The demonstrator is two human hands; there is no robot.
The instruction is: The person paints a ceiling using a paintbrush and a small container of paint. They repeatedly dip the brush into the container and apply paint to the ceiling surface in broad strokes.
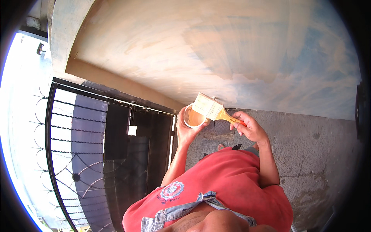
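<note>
My left hand (187,130) is wrapped round a round white tub (192,125), tipped so that its open mouth shows tan paint (192,116) inside. Over the tub's rim lies the wide head of a paintbrush (207,106), its pale bristles pointing up and to the left. The brush's yellow wooden handle ends in a red tip, and my right hand (249,127) grips it there with bent fingers. Both hands are close together in front of my chest. Whether the bristles touch the paint I cannot tell.
Ahead stands a wall (216,50) with streaky tan and blue paint, framed at the left by a pale edge (69,34). A black metal gate (77,154) with twisted bars and spikes is on my left. Rough grey concrete floor (305,154) lies below and to the right.
</note>
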